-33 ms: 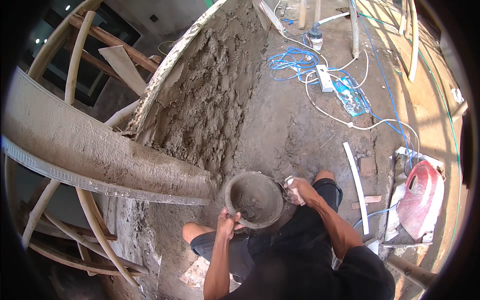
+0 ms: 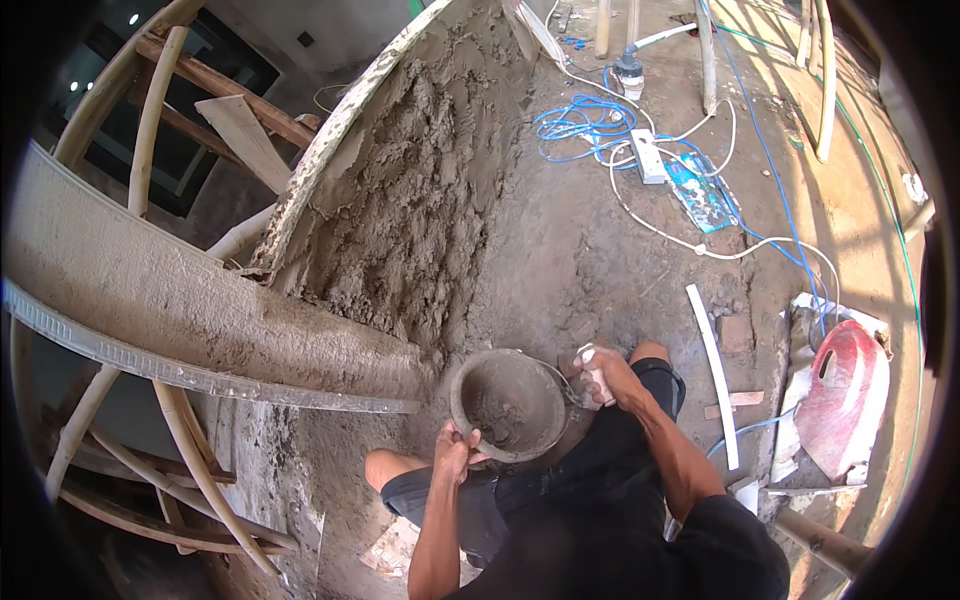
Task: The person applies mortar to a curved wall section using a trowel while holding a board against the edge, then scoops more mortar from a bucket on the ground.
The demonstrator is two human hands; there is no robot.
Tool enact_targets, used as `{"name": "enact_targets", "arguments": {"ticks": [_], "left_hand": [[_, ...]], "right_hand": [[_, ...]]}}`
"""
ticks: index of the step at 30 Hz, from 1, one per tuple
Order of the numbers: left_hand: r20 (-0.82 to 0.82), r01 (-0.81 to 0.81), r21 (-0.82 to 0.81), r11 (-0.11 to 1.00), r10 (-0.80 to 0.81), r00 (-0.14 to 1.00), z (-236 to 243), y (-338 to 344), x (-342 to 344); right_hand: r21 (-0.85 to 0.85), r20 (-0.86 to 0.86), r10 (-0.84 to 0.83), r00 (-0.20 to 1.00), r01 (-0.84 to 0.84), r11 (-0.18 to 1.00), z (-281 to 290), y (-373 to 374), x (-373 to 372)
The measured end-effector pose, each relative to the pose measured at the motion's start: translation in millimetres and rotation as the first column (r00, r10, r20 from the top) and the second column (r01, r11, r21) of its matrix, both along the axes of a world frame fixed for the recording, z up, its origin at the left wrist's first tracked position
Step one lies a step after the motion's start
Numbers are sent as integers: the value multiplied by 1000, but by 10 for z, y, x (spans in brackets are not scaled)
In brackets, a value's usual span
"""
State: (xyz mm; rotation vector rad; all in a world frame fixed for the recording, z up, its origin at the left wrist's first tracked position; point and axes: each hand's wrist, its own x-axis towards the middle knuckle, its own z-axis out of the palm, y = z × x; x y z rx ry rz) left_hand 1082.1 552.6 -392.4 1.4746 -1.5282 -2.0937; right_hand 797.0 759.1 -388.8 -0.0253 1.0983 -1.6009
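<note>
A round mortar-crusted bucket (image 2: 463, 400) sits tilted in front of my lap, with some grey mortar (image 2: 505, 420) in its bottom. My left hand (image 2: 453, 450) grips its near-left rim, thumb over the edge and fingers underneath. At the bucket's right side, my right hand (image 2: 600, 378) is closed round the pale handle of a trowel (image 2: 573, 393); its metal part by the rim is small and partly hidden. Ahead of the bucket, a sloping bank of rough wet mortar (image 2: 410, 190) lies against a curved edge board (image 2: 340, 115).
A curved plastered band (image 2: 200, 290) runs left, beside bamboo poles (image 2: 160, 110) over a drop. On the floor to the right are a white power strip (image 2: 648, 157), coiled blue cable (image 2: 575, 125), a white strip (image 2: 712, 375), a brick (image 2: 735, 333) and a red plastic piece (image 2: 848, 395).
My right hand with the trowel has shifted slightly up and right, away from the bucket's rim. The bucket has tipped or dropped a little; my left hand keeps its hold.
</note>
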Motion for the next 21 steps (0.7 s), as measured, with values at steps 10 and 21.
{"name": "enact_targets", "arguments": {"ticks": [10, 21], "left_hand": [[1, 11, -6, 1000, -11, 1000, -65, 193, -22], [160, -39, 54, 998, 29, 987, -440, 338, -138]], "right_hand": [[-128, -478, -830, 288, 912, 390, 306, 291, -1412], [389, -554, -603, 574, 819, 422, -1769, -3521, -1101]]}}
